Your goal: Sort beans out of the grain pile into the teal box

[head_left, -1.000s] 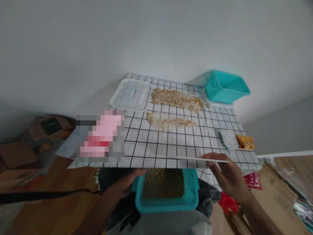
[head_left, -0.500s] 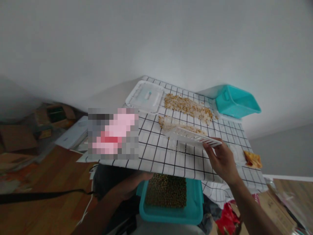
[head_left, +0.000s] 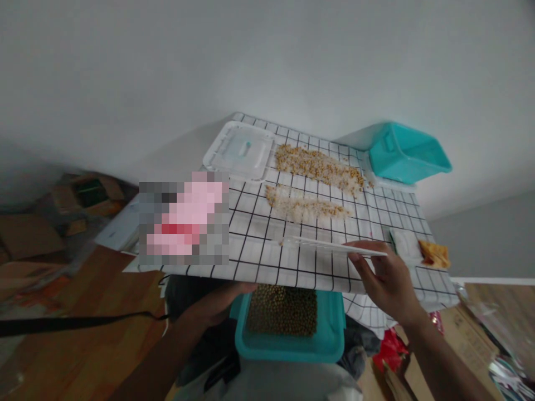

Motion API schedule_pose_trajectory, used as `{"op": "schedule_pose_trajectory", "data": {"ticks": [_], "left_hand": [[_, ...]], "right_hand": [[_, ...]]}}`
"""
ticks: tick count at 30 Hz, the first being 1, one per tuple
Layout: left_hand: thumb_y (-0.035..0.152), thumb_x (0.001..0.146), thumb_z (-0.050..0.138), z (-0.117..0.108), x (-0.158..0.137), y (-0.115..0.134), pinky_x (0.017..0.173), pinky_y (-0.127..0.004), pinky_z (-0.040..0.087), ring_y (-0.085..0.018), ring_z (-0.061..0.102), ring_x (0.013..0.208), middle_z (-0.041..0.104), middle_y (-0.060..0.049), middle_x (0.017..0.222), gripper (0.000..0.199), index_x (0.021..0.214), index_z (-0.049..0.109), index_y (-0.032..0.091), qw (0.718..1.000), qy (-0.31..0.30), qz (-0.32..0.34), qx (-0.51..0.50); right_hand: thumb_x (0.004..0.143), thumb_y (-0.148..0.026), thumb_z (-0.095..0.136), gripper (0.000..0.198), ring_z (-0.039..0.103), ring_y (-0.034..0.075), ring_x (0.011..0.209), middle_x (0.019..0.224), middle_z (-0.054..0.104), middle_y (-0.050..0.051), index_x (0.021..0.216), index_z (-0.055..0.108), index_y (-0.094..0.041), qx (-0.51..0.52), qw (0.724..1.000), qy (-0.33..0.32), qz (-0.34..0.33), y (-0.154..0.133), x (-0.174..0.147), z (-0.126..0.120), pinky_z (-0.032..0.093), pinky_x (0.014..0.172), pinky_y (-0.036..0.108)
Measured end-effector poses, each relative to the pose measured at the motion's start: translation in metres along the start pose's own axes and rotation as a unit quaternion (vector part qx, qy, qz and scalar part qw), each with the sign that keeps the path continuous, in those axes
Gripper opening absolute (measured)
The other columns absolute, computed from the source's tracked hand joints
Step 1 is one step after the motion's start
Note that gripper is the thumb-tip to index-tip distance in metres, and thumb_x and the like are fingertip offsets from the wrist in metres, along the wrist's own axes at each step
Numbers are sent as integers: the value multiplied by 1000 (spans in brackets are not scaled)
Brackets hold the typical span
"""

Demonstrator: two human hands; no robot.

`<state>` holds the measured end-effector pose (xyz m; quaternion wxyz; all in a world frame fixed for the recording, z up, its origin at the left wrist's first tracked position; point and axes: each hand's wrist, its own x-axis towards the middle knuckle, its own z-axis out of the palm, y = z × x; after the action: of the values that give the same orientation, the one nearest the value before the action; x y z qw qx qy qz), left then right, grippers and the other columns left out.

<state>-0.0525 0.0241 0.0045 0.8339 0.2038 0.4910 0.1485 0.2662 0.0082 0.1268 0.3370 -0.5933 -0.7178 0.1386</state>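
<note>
My right hand [head_left: 382,275] pinches the end of a thin white slotted plastic panel [head_left: 321,243], now seen almost edge-on above the front of the table. My left hand [head_left: 225,299] grips the left rim of a teal bin [head_left: 288,351] below the table's front edge, its fingertips partly hidden. Inside the bin lies a mass of small greenish-brown beans or grains [head_left: 282,314]. Two strips of mixed yellow beans and pale grains lie on the checked cloth: a thicker far strip [head_left: 317,167] and a thinner near strip [head_left: 307,207].
A white-checked cloth [head_left: 251,250] covers the table. On it are a clear lid [head_left: 240,150], a teal tub [head_left: 412,156] at the back right, a white packet [head_left: 406,245] and a crumpled orange wrapper [head_left: 434,253]. A blurred-out pink item [head_left: 188,217] is at left. Cardboard boxes [head_left: 25,236] stand beyond.
The slotted panel has come down toward the table's front edge and levelled from tilted to nearly edge-on. More of the near strip shows. My left hand still grips the bin.
</note>
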Motion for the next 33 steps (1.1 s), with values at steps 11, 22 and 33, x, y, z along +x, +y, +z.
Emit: {"op": "schedule_pose_trajectory", "data": {"ticks": [11, 22, 33], "left_hand": [[37, 74, 74, -2, -3, 0, 84, -33, 56, -24, 76, 81, 81, -5, 81, 21, 85, 73, 19, 1000, -8, -1, -12], [31, 70, 75, 5, -11, 5, 74, -31, 58, -23, 74, 68, 79, -4, 68, 16, 79, 72, 18, 999, 50, -8, -8], [26, 70, 76, 9, -17, 8, 73, -34, 58, -26, 75, 68, 80, -7, 74, 34, 101, 72, 12, 995, 93, -27, -30]], "right_hand": [[90, -10, 55, 35, 65, 23, 107, 112, 70, 5, 119, 57, -29, 160, 984, -80, -2, -6, -44, -9, 57, 85, 40], [89, -14, 61, 26, 67, 16, 99, 105, 72, 0, 111, 63, -29, 72, 997, -19, 5, -6, -28, -1, 54, 86, 29], [91, -9, 54, 35, 64, 19, 109, 113, 69, 3, 118, 57, -30, 173, 980, -102, -9, 2, -65, -14, 53, 92, 35]]}}
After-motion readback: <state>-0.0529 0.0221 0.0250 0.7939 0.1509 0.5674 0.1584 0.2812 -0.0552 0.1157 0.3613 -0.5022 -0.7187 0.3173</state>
